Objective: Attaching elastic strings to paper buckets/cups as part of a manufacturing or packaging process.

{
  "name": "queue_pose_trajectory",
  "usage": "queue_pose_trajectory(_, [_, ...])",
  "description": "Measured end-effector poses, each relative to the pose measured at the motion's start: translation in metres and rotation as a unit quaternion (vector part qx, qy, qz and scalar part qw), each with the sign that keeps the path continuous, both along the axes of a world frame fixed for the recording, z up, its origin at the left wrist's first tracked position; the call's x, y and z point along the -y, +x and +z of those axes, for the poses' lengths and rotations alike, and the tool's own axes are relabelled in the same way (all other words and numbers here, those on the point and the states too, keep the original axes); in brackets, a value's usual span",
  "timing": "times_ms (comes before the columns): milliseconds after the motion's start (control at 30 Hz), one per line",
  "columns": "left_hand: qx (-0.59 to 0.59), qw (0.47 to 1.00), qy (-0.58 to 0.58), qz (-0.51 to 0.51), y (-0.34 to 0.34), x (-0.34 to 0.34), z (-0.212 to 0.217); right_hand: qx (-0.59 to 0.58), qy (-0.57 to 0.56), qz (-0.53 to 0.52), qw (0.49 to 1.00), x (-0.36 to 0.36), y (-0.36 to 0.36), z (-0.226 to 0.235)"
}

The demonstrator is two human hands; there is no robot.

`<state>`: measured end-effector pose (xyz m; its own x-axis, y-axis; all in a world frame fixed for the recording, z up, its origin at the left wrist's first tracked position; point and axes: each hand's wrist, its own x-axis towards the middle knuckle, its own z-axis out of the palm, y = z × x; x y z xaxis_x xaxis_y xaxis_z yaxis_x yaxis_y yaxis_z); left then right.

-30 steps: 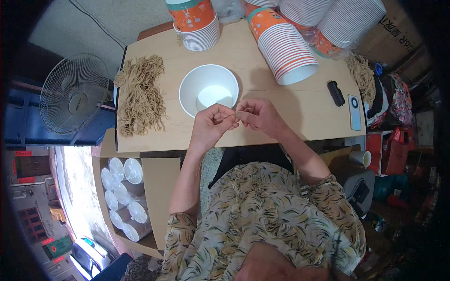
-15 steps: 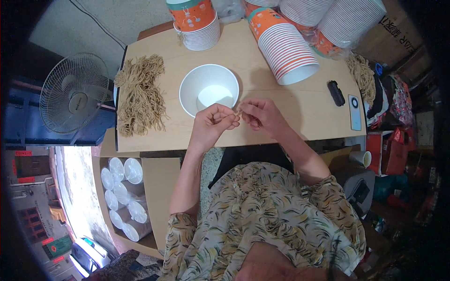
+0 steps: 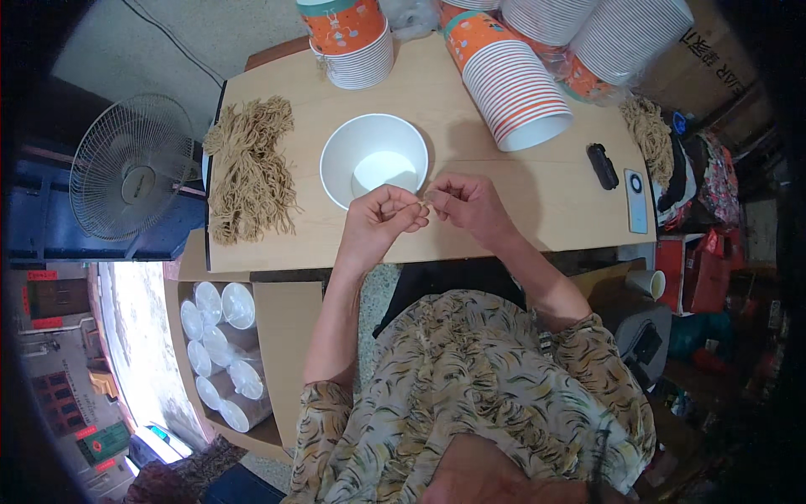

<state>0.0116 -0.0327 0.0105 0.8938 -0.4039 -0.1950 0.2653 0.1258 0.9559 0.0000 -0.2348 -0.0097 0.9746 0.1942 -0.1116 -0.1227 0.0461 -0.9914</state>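
Observation:
My left hand and my right hand meet just above the near rim of a white paper tub. Both are closed in a pinch, thumbs against forefingers. Between the fingertips shows a bit of thin tan strand, mostly hidden by the fingers. The tub stands upright, and its visible inside is bare white. To the left lies a heap of tan twisted cords, similar in colour to the strand.
A stack of orange-and-white tubs stands at the back; another stack lies tilted. A black object and a phone lie at right, near more cords. A fan and a carton of clear-lidded cups are at left.
My hands stay at nearly the same spot, still pinched together; the right fingers have shifted slightly. Beyond the carton at lower left, a dark blue shape has come into view.

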Motion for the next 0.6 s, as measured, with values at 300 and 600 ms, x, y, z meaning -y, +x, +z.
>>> queue_pose_trajectory(300, [-0.003,1.0,-0.003,-0.007,0.001,-0.002,0.001,0.0,0.065,-0.05,0.997,0.001,-0.003,0.009])
queue_pose_trajectory(600, [0.124,0.992,0.0,0.032,-0.009,0.008,0.0,0.1,-0.001,-0.063,0.993,-0.002,-0.011,0.028])
